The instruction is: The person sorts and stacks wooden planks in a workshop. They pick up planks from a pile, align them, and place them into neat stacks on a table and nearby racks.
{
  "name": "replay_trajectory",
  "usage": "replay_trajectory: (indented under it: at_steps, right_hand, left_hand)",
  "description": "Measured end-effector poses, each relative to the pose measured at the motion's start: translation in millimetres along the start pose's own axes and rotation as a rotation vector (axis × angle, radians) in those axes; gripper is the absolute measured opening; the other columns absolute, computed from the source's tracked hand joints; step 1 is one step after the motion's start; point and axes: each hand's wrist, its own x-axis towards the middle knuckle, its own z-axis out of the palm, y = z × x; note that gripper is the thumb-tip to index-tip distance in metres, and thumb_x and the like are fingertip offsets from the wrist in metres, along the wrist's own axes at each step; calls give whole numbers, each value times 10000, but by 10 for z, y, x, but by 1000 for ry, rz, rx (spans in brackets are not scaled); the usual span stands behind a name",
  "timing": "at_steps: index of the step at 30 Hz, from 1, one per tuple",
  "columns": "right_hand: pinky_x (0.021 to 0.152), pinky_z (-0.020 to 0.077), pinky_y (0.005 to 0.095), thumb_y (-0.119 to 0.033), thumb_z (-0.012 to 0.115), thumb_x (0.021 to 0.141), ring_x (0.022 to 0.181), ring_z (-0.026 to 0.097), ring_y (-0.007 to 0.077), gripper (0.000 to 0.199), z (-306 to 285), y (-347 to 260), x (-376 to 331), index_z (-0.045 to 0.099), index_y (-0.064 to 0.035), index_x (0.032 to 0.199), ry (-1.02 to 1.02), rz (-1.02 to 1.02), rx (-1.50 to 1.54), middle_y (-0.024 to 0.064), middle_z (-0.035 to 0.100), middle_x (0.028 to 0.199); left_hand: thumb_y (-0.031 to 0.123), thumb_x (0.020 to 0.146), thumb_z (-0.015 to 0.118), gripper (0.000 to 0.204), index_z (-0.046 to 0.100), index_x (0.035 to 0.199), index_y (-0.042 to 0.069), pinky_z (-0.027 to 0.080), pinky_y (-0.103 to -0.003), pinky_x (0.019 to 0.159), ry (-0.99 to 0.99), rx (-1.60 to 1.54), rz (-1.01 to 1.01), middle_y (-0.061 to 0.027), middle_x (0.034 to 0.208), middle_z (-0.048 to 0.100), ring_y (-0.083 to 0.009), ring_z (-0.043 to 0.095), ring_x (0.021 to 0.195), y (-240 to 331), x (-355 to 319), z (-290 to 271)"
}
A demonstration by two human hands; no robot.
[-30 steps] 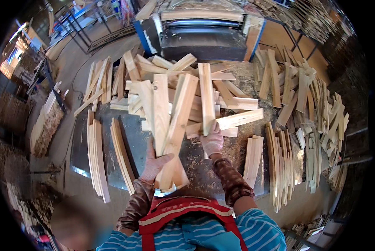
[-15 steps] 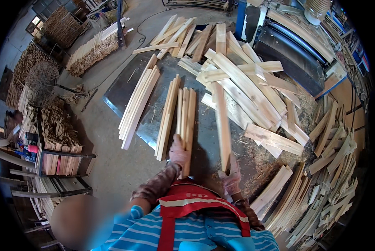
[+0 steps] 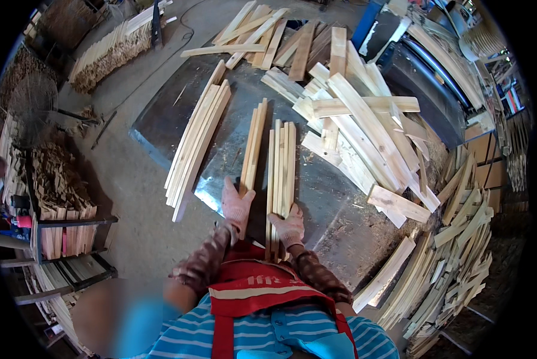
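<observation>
My left hand (image 3: 237, 204), in a pale work glove, closes on the near part of a narrow bundle of wooden strips (image 3: 254, 145). Beside it my right hand (image 3: 288, 226), gloved too, grips a second bundle of strips (image 3: 282, 164) near its close end, thumb and fingers on either side. Both bundles lie lengthwise on the dark metal table (image 3: 220, 154), with a narrow gap between them. To the left rests a wider stack of strips (image 3: 199, 140), apart from my hands.
A jumbled heap of boards (image 3: 364, 134) covers the table's right side, with sawdust around it. More boards (image 3: 253, 33) lie at the far end. A dark machine (image 3: 421, 84) stands far right. Scrap strips (image 3: 454, 257) pile up at the near right; stacked wood (image 3: 65, 185) stands left.
My right hand has left the single board and moved left onto the right-hand bundle. That board no longer lies by me. My left hand has shifted from the right-hand bundle to the left one.
</observation>
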Motion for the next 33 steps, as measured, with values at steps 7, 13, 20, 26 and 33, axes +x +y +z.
replay_trajectory:
  at_steps: [7,13,20,26,33]
  right_hand:
    - [952,499,484,-464,692,869,1146,616,405,563,231,-144,258,602,-64,1256,-191,114,582,211,602,1286]
    - [1012,462,474,-584,554,934,1218,562,410,613,144,-318,59,648,-76,1262,-107,-32,-9,228,554,1349]
    - [1020,463,478,-610,608,888,1239,554,410,766,-45,-460,230,521,-46,1399,-211,-12,-24,235,529,1367]
    - [1019,470,477,-577,684,854,1274,544,405,903,-94,-621,237,358,-75,1529,-228,70,-11,232,505,1420]
    - [1011,479,489,-603,676,837,1265,555,404,918,-101,-444,205,356,-87,1526,-222,73,46,222,492,1443]
  left_hand:
    - [297,875,725,699,373,1437,77,503,-455,959,-373,-60,-57,-273,1198,654,-450,612,1169,-218,-142,201]
    - [249,813,773,516,488,1198,57,524,-456,908,-609,137,-68,-236,1101,682,-439,646,1082,-10,51,-198]
    - [240,795,802,737,457,1420,56,521,-394,952,-888,-153,-90,-159,1127,704,-293,676,1073,-220,378,-244]
    - [216,788,813,795,451,1465,9,465,-387,1059,-647,-208,-125,-205,1286,646,-321,612,1212,-457,564,-208]
    - [371,666,868,1126,253,1560,72,246,-587,1174,96,474,143,-284,1588,256,-478,262,1460,-207,1572,-819]
